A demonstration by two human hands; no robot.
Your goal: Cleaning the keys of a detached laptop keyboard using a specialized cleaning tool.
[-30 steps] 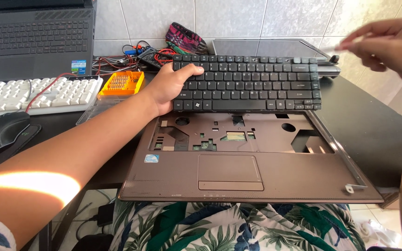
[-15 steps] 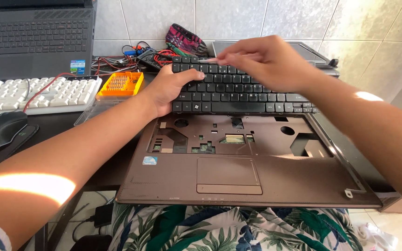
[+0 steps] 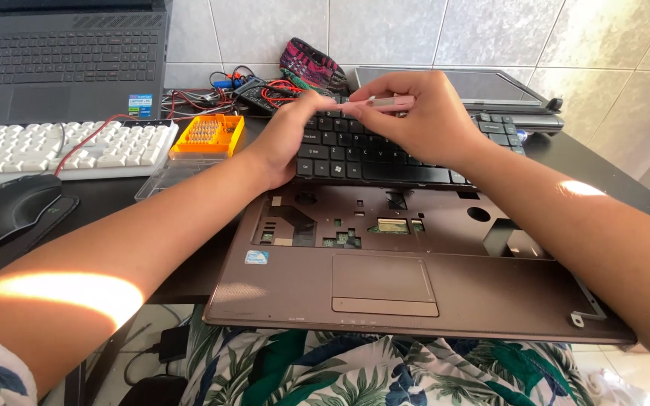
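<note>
My left hand (image 3: 283, 143) grips the left edge of the loose black laptop keyboard (image 3: 362, 150), lying tilted on the rear of the brown laptop base (image 3: 385, 278). My right hand (image 3: 423, 113) has come in over the keys since half a second ago, pinching a thin pinkish stick (image 3: 389, 103). One small blue-and-white square sticker (image 3: 256, 257) sits left of the touchpad. Left of the base: one orange bit tray (image 3: 208, 135), one white keyboard (image 3: 54, 150), one black mouse (image 3: 5, 210).

I'm on the one head view, looking down and forward from close above the brown laptop base (image 3: 415, 278). It faces the tiled wall (image 3: 490, 34) beyond the desk (image 3: 99, 199).
</note>
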